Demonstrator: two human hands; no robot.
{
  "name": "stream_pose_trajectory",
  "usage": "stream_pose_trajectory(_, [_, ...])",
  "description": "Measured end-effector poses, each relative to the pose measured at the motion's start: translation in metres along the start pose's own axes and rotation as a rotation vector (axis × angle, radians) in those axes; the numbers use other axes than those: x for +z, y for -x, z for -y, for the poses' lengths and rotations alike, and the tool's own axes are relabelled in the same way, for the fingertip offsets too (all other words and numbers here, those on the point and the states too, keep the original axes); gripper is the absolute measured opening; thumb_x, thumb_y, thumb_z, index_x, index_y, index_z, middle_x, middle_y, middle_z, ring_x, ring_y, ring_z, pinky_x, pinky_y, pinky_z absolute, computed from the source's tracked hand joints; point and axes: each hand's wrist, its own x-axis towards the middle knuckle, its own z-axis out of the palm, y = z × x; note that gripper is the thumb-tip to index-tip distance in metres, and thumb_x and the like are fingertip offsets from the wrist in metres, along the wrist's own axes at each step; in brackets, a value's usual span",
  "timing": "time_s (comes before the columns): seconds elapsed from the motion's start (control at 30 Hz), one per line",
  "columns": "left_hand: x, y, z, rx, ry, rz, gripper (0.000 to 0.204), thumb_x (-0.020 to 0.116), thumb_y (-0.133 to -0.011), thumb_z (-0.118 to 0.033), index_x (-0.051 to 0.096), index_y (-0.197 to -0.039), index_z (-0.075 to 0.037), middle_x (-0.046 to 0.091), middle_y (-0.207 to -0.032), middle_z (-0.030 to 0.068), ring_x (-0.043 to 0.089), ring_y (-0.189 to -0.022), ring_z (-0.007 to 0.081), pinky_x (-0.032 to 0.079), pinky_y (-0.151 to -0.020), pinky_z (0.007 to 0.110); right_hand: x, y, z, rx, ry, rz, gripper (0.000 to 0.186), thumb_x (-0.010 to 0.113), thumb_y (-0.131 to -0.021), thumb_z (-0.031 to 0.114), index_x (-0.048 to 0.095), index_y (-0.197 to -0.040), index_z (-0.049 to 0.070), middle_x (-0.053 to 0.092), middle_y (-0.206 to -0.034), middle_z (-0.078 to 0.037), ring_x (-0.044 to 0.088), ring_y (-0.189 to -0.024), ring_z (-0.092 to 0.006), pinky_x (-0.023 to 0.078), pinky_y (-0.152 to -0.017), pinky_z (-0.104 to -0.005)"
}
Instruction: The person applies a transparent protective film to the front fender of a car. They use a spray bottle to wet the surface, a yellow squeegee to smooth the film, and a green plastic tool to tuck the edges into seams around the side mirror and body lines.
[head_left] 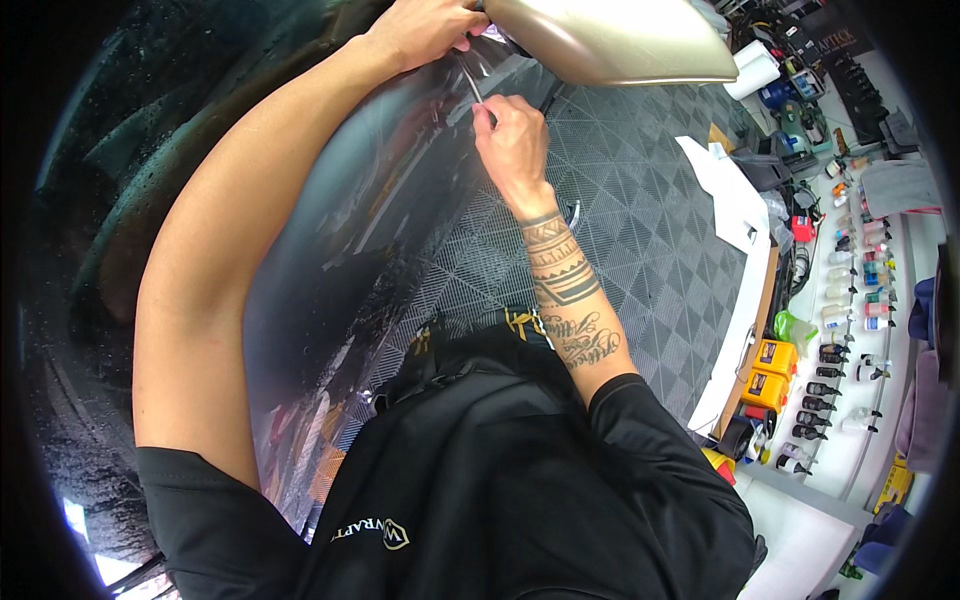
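Note:
At the top, my left hand (428,28) is at the base of a champagne-coloured side mirror (610,35), fingers curled beside clear film; what they grip is hard to make out. Below it, my right hand (512,150) is closed on a thin, pale strip or tool (470,78) that runs up toward my left hand; which it is, I cannot tell. Both arms reach along a dark, glossy car body panel (330,240), covered partly in wrinkled, wet-looking clear film.
Grey tiled floor (630,190) lies right of the car. Beyond are a white sheet (720,190), yellow cases (768,385), a red box (801,228), and a white wall rack (852,465) with many bottles. Dark wet glass (110,200) is at left.

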Motion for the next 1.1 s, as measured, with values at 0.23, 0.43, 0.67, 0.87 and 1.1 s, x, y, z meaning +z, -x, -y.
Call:
stream_pose_trajectory(0.23, [0.006, 0.003, 0.002, -0.002, -0.018, -0.049, 0.028, 0.071, -0.074, -0.021, 0.066, -0.1, -0.012, 0.059, -0.094, 0.0071, 0.062, -0.092, 0.0257, 0.052, -0.073, 0.038, 0.0, 0.001, -0.015, -0.047, -0.018, -0.021, 0.012, 0.069, -0.082, 0.014, 0.065, -0.077, 0.003, 0.063, -0.077, -0.014, 0.063, -0.067, -0.0354, 0.049, -0.059, -0.0439])
stream_pose_trajectory(0.43, [0.012, 0.012, 0.002, -0.004, -0.011, -0.057, 0.028, 0.071, -0.074, -0.021, 0.065, -0.099, -0.011, 0.06, -0.094, 0.0072, 0.062, -0.093, 0.0256, 0.053, -0.073, 0.038, 0.003, 0.006, -0.022, -0.094, -0.024, -0.024, 0.014, 0.068, -0.083, 0.015, 0.064, -0.076, 0.004, 0.064, -0.081, -0.012, 0.063, -0.067, -0.0351, 0.05, -0.059, -0.0445])
stream_pose_trajectory(0.67, [0.017, 0.021, -0.001, -0.016, -0.004, -0.068, 0.027, 0.071, -0.073, -0.02, 0.065, -0.098, -0.011, 0.061, -0.094, 0.0071, 0.063, -0.092, 0.0256, 0.053, -0.072, 0.037, 0.004, 0.01, -0.031, -0.158, 0.021, -0.018, 0.014, 0.068, -0.083, 0.016, 0.065, -0.076, 0.005, 0.064, -0.081, -0.01, 0.064, -0.064, -0.0336, 0.05, -0.057, -0.0436])
stream_pose_trajectory(0.87, [0.018, 0.027, -0.002, -0.045, 0.028, -0.038, 0.024, 0.071, -0.073, -0.018, 0.064, -0.095, -0.01, 0.061, -0.09, 0.0072, 0.064, -0.088, 0.0264, 0.054, -0.069, 0.037, 0.003, 0.013, -0.031, -0.158, 0.089, 0.039, 0.012, 0.071, -0.082, 0.016, 0.071, -0.087, 0.005, 0.068, -0.085, -0.01, 0.065, -0.065, -0.0293, 0.051, -0.057, -0.0376])
stream_pose_trajectory(1.1, [0.017, 0.03, -0.003, -0.036, 0.036, -0.052, 0.023, 0.071, -0.073, -0.017, 0.063, -0.093, -0.009, 0.061, -0.089, 0.0073, 0.064, -0.086, 0.0261, 0.053, -0.069, 0.037, 0.006, 0.017, -0.04, -0.184, 0.017, 0.009, 0.014, 0.067, -0.084, 0.017, 0.065, -0.077, 0.005, 0.064, -0.08, -0.009, 0.063, -0.062, -0.0322, 0.049, -0.055, -0.0425])
